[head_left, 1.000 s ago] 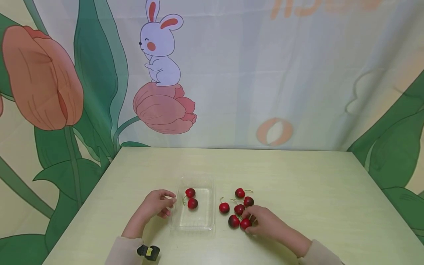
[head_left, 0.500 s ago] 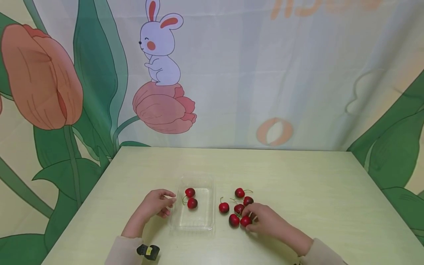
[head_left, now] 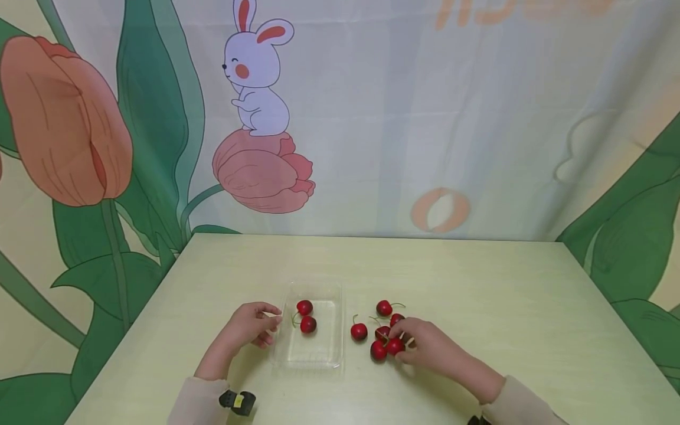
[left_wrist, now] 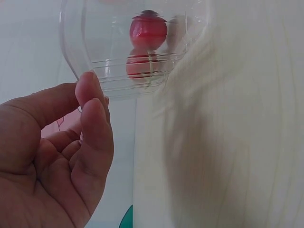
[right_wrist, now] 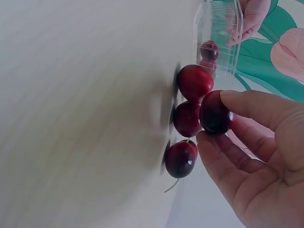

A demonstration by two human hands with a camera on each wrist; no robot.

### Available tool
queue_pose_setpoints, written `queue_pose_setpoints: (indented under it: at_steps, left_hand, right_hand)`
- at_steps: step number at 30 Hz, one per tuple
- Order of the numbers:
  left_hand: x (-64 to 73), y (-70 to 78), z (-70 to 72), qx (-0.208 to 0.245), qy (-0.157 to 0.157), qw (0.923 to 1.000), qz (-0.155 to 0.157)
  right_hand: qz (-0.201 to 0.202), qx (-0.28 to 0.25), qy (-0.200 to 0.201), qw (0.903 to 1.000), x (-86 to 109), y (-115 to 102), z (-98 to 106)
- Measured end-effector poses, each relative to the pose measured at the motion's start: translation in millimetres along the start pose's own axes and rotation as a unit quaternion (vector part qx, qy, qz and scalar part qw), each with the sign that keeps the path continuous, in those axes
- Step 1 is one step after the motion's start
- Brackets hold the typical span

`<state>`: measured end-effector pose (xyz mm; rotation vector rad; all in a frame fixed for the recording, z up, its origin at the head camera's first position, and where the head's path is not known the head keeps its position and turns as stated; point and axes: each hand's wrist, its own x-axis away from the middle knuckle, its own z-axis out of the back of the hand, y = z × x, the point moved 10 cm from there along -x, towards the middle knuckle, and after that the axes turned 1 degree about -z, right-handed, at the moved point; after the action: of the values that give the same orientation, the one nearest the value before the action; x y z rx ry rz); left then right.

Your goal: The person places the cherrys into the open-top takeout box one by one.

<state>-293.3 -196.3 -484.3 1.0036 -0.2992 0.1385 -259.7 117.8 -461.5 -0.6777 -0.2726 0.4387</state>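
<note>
My left hand (head_left: 248, 326) pinches the left rim of a clear plastic container (head_left: 327, 339) between thumb and fingertips. Two red cherries with stems lie inside, an upper cherry (head_left: 305, 307) and a lower cherry (head_left: 308, 324). To the right of the container, my right hand (head_left: 429, 347) holds a dark red cherry (right_wrist: 216, 113) between thumb and fingers. That cherry overlaps its neighbours in the right wrist view. Around it on the table are several more, among them a front cherry (head_left: 379, 350), a left cherry (head_left: 358, 332) and a back cherry (head_left: 384, 308).
The pale wooden table (head_left: 489, 295) reaches back to a printed curtain (head_left: 350, 147) with a rabbit and tulips. A black wrist strap (head_left: 237, 401) sits at the left sleeve.
My right hand has moved slightly away from me, with the cherry in its fingers. The front cherry beside it has shifted a little to the right. The left hand and container stay put.
</note>
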Motion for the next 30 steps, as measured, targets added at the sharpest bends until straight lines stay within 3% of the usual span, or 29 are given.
queue_pose_setpoints:
  at_steps: [30]
  left_hand:
    - [-3.7, -4.8, -0.3, -0.003, 0.002, 1.0, -0.001]
  right_hand:
    - [0.055, 0.019, 0.055, 0.9968, -7.4, -34, 46]
